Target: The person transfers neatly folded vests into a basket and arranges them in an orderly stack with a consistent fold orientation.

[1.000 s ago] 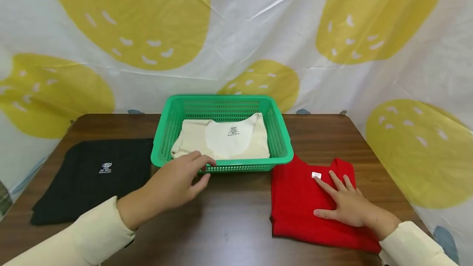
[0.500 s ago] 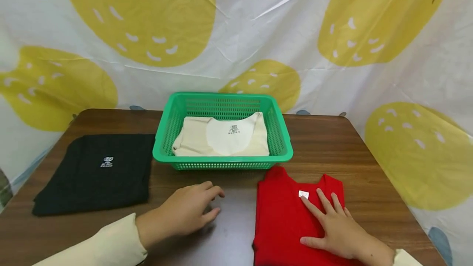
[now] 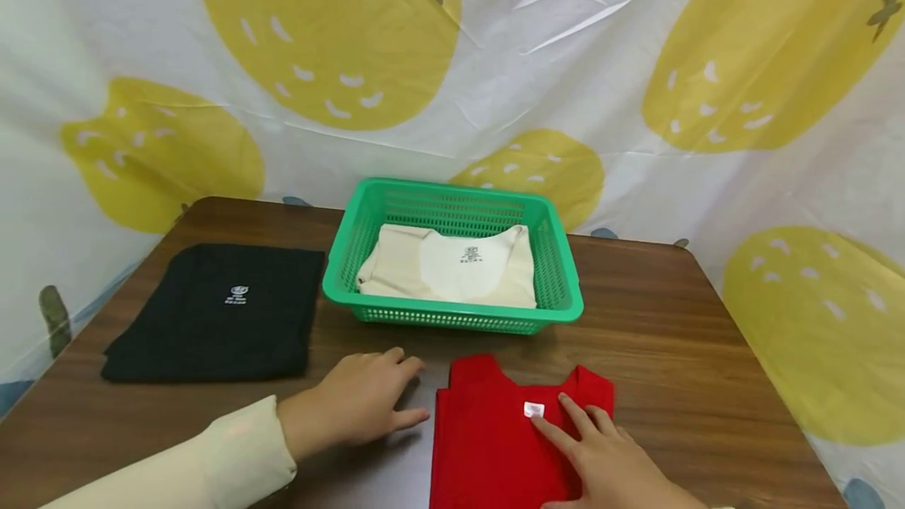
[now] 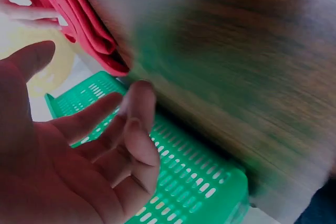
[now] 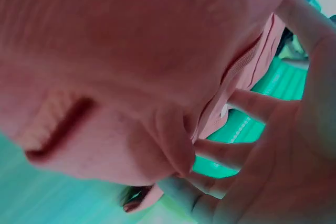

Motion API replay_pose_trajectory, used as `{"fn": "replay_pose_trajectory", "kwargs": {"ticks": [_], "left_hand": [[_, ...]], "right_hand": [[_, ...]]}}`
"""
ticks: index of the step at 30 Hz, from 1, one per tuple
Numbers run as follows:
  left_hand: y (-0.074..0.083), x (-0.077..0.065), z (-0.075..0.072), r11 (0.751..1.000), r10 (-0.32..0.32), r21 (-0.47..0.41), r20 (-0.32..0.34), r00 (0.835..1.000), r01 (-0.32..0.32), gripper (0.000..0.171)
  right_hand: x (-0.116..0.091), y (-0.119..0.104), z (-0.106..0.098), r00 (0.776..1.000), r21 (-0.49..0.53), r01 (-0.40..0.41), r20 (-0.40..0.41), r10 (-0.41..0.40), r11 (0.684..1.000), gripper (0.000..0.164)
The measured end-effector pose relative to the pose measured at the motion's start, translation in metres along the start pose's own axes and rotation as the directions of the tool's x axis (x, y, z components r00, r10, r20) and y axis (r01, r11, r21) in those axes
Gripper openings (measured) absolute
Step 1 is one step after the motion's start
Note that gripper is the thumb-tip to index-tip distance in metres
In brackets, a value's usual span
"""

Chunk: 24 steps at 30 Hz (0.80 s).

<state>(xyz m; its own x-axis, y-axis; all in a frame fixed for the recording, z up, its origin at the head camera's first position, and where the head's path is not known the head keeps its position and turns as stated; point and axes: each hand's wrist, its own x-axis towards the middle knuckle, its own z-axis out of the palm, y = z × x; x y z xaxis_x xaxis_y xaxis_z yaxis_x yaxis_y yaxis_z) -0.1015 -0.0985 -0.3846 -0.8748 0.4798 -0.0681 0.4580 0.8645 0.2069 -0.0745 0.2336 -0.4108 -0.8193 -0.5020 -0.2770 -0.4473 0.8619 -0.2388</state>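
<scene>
A folded red shirt (image 3: 488, 438) with a small white label lies at the front of the table. My right hand (image 3: 608, 458) rests on it, fingers spread, the index fingertip at the label; its wrist and part of the thumb run out of the head view. In the right wrist view the fingers (image 5: 226, 153) press against the red cloth. My left hand (image 3: 357, 403) is just left of the shirt, over the table, fingers loosely bent and holding nothing. The left wrist view has this hand (image 4: 79, 156) with bare space between thumb and fingers.
A green basket (image 3: 452, 317) with a folded cream shirt (image 3: 403, 261) inside stands at the back middle of the brown table (image 3: 657, 320). To its left lies a folded black shirt (image 3: 212, 320). A fruit-patterned cloth (image 3: 551, 61) hangs behind.
The red shirt has slid leftward and toward the person under my right hand. My left hand has drawn back from the basket's front rim. The head view has shifted slightly.
</scene>
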Motion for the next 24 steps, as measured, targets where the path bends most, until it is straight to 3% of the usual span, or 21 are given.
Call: {"fn": "replay_pose_trajectory", "kwargs": {"ticks": [6, 9, 13, 15, 18, 21, 24], "left_hand": [[-0.003, -0.001, 0.003, 0.994, -0.106, 0.021, 0.070, 0.992, 0.105, 0.074], [-0.005, 0.000, 0.004, 0.992, -0.128, 0.030, 0.070, 0.989, 0.126, 0.079], [-0.009, 0.000, 0.006, 0.989, -0.145, 0.043, 0.068, 0.987, 0.142, 0.081], [-0.011, 0.000, 0.006, 0.988, -0.150, 0.051, 0.066, 0.986, 0.147, 0.080], [-0.013, 0.001, 0.008, 0.987, -0.152, 0.064, 0.049, 0.987, 0.149, 0.079], [-0.015, 0.002, 0.011, 0.986, -0.152, 0.072, 0.028, 0.988, 0.150, 0.077], [-0.017, 0.002, 0.012, 0.988, -0.150, 0.042, 0.021, 0.988, 0.149, 0.075]], "right_hand": [[0.019, -0.032, -0.001, 1.000, 0.062, 0.006, 0.017, -0.007, 0.998, 0.091], [0.026, -0.044, -0.003, 0.999, 0.153, -0.028, 0.047, 0.021, 0.988, 0.087], [0.030, -0.051, -0.007, 0.998, 0.256, -0.018, 0.067, 0.001, 0.966, 0.076], [0.030, -0.050, -0.009, 0.999, 0.269, 0.010, 0.027, -0.018, 0.963, 0.069], [0.031, -0.042, -0.013, 0.995, 0.210, 0.035, -0.101, -0.014, 0.977, 0.065], [0.038, -0.030, -0.018, 0.976, 0.122, -0.010, -0.216, 0.037, 0.992, 0.069], [0.048, -0.019, -0.020, 0.969, 0.094, -0.060, -0.236, 0.081, 0.994, 0.077]]}}
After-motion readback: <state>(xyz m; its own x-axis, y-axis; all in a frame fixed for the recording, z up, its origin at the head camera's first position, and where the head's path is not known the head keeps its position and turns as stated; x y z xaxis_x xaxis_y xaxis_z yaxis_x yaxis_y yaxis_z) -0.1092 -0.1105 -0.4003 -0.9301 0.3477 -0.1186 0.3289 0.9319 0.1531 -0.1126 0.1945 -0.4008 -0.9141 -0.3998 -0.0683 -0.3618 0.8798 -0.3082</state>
